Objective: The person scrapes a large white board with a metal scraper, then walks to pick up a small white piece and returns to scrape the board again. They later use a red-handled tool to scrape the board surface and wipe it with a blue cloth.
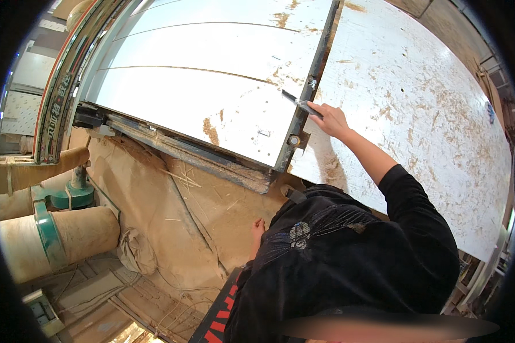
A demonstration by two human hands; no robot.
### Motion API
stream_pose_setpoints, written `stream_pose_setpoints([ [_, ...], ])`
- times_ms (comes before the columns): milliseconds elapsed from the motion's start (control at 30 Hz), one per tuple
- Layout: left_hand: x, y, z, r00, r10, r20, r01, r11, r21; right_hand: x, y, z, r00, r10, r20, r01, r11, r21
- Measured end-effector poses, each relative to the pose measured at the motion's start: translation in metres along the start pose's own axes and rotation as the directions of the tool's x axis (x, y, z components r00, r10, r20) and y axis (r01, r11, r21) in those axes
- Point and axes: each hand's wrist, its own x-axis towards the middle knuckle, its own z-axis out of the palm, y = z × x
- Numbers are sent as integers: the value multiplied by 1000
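My right hand [331, 119] is closed around the handle of a small dark scraper-like tool [290, 96]. I cannot make out its exact kind. It reaches over the dark metal rail [296, 123], with its flat black end above the white panel surface [183, 100] on the left. Brown sawdust [210, 131] lies in patches on that surface, along with a few small scraps. Down by my side hangs my left hand [258, 228], its fingers curled, with nothing visible in them.
A scuffed white tabletop [423, 126] streaked with sawdust spreads to the right. Along the far left runs a long machine beam [60, 108]. Below it stand dusty pipes [83, 231] with green fittings [68, 197]. A crumpled bag [136, 251] lies on the dusty floor [149, 200].
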Motion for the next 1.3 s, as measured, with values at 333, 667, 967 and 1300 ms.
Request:
stream_pose_setpoints([
  [333, -19, 37, 1, 994, 92, 51, -94, 995, 41, 23, -3, -1, 998, 37, -59, -40, 997, -68],
  [667, -10, 29, -11, 999, 6, 36, -7, 999, 50, 65, 32, -9, 978, 204, -36, -205, 979, -12],
  [967, -4, 19, -9, 994, -49, 95, 50, 999, -10, 40, 7, -1, 995, 98, -32, -100, 992, -77],
  [1300, 7, 35, -13, 991, 28, 130, -40, 995, 91, 45, 2, 4, 989, 134, -66, -138, 988, -70],
])
